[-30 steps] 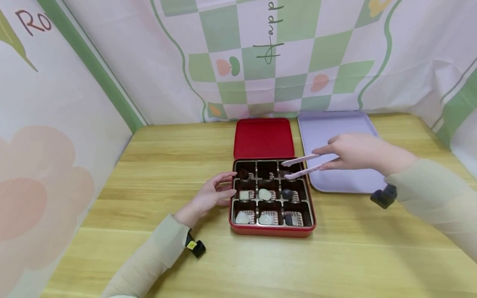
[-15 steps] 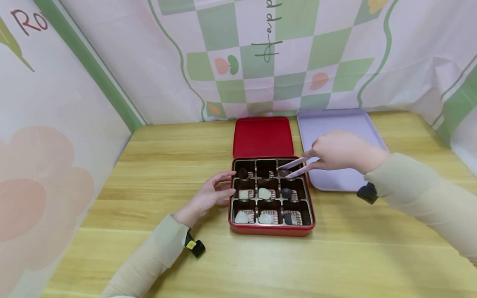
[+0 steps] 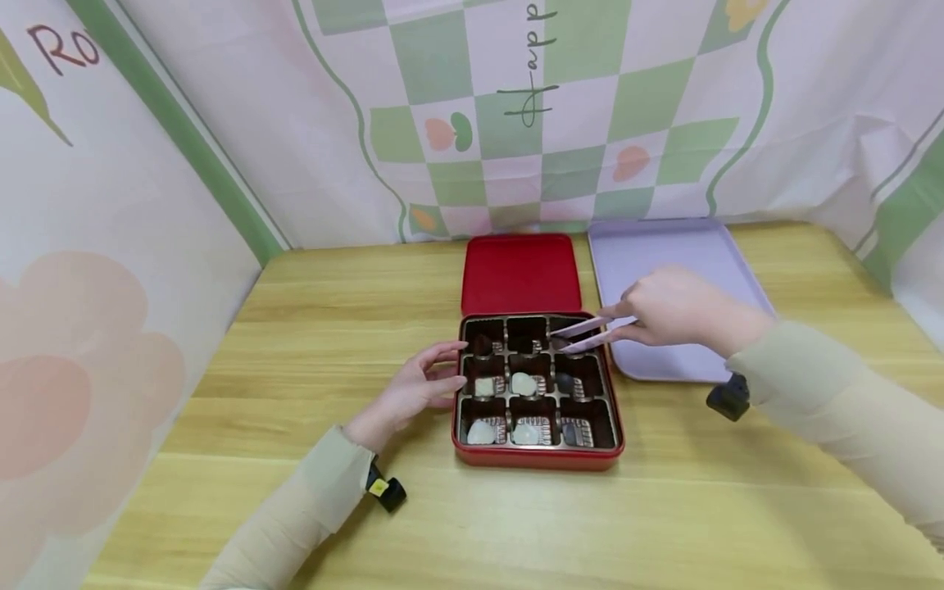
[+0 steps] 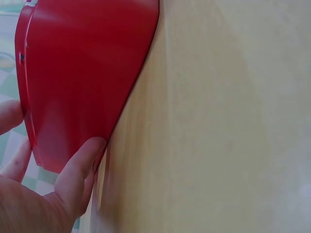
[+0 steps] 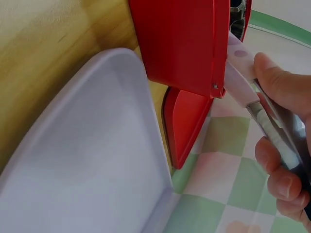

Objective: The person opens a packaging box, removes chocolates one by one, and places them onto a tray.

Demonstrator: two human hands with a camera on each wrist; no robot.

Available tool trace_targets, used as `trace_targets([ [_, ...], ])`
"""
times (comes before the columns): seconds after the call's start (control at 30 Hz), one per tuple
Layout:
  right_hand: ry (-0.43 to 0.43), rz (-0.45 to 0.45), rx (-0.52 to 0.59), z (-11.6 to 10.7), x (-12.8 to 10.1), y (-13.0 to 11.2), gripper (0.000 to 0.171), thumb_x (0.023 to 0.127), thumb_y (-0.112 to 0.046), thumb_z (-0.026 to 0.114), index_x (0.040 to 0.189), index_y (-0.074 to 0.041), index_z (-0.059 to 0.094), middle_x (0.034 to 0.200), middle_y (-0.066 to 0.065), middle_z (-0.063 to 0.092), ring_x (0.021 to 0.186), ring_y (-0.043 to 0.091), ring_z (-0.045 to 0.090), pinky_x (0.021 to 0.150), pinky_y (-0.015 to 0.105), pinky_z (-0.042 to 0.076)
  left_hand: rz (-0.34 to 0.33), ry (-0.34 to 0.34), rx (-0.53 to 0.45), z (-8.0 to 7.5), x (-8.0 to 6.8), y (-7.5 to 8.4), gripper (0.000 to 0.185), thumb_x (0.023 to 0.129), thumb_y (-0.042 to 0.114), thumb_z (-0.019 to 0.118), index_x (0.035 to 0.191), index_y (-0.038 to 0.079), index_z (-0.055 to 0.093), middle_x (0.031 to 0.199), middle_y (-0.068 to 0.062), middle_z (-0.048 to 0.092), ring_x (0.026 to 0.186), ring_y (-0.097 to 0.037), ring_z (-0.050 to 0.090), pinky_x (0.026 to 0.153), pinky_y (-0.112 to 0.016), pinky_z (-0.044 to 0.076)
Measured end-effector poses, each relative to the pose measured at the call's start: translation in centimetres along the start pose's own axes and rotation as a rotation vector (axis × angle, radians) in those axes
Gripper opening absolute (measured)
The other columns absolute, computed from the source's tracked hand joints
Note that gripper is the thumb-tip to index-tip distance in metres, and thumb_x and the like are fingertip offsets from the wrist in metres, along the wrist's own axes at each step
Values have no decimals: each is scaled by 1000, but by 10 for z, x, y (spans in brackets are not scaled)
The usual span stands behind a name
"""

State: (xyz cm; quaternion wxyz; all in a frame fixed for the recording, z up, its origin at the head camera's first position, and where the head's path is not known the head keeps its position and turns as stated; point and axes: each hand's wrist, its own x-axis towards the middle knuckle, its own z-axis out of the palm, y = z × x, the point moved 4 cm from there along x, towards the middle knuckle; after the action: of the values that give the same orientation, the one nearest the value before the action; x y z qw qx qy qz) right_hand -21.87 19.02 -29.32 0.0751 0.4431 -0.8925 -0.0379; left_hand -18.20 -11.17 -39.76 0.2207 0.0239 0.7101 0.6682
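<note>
I am steadying the red box (image 3: 538, 455) at the lower centre of the frame with my left hand (image 3: 413, 389), fingers relaxed and only touching its left wall. Farther up, my right hand (image 3: 674, 307) is pinching the pink tongs (image 3: 586, 334), tips dipping into the top-right compartment around a dark chocolate (image 3: 562, 340); whether they grip it I cannot tell. Next, I judge, comes a firm squeeze and a straight lift toward the lavender tray (image 3: 664, 254) beyond.
</note>
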Motion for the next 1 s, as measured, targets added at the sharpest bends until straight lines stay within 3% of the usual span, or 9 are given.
trace_targets([
  [0.27,242,-74,10,8,-19,7,29,77,-38,74,95,-15,77,63,-5,65,45,9,52,42,32,45,6,2,-6,-1,-1,-1,56,87,-3,60,139,12,45,141,-18,40,123,-34,47,80,-40,59],
  [0.47,381,-91,57,18,-31,13,51,91,-57,49,95,-14,77,59,-8,61,41,0,36,37,23,35,-5,13,-4,-3,-3,-3,57,87,-3,60,139,13,45,142,-16,41,122,-32,48,79,-39,59],
  [0.63,417,-74,115,24,-39,17,55,92,-58,46,96,-13,77,57,-12,57,46,-7,24,38,17,26,-7,4,-6,-2,-2,-3,57,87,-2,60,140,14,45,142,-16,40,123,-32,47,80,-39,59],
  [1.0,443,7,178,32,-50,24,49,87,-55,57,98,-11,76,59,-14,57,51,-8,28,44,18,30,4,-2,-4,-1,0,-1,57,87,-2,61,139,14,45,141,-16,41,122,-32,47,81,-41,58],
])
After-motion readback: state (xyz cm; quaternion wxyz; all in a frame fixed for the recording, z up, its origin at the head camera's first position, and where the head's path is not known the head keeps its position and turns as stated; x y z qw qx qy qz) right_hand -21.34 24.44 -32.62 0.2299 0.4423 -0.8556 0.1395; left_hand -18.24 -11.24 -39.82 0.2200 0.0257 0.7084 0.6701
